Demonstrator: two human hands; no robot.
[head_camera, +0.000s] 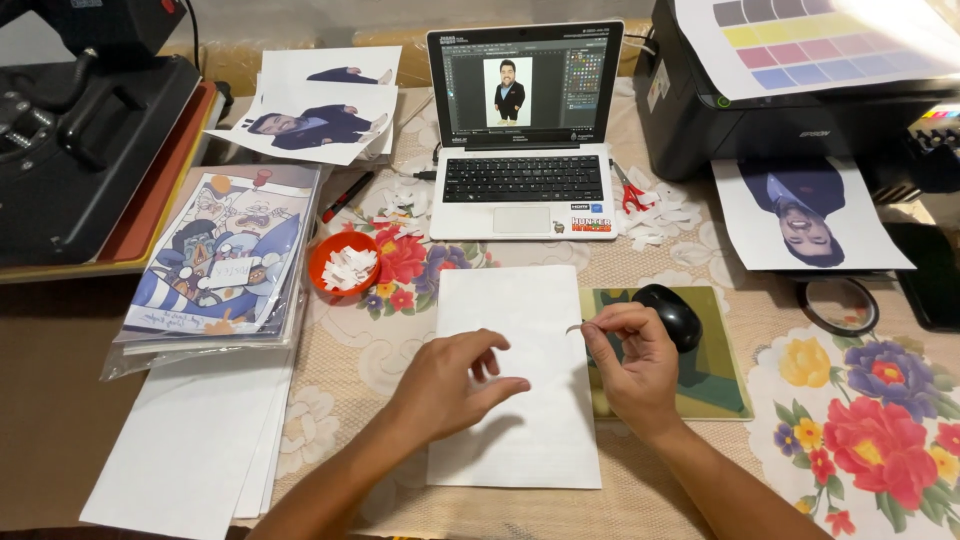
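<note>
On the flowered tablecloth (880, 400), centre: a white sheet of paper (520, 420) lies flat in front of the laptop (525, 120), its right edge touching a green mouse pad (715, 385).
Left hand: the left hand (455, 385) rests on the sheet, fingers bent, pressing it down and grasping nothing.
Right hand: the right hand (630, 360) pinches a small strip (573, 327) between thumb and forefinger at the sheet's upper right edge (whether the strip is tape, a backing liner or a corner of the paper cannot be told).
Step in hand: by the look of it, the sheet is being steadied while the strip is worked at its edge.
Next move calls for: likely a firm hold-down from the left hand and a slow, even pull or press from the right, so the paper neither lifts nor creases.
Near the right hand: a black mouse (672, 312) sits on the pad, just beside the knuckles.
Left of the sheet: an orange bowl (343, 265) of white paper scraps, and a stack of bagged cartoon prints (225, 255).
Far right: a black printer (790, 110) with a portrait print (805, 215) in its output.
Behind: red-handled scissors (630, 190) among trimmings.
</note>
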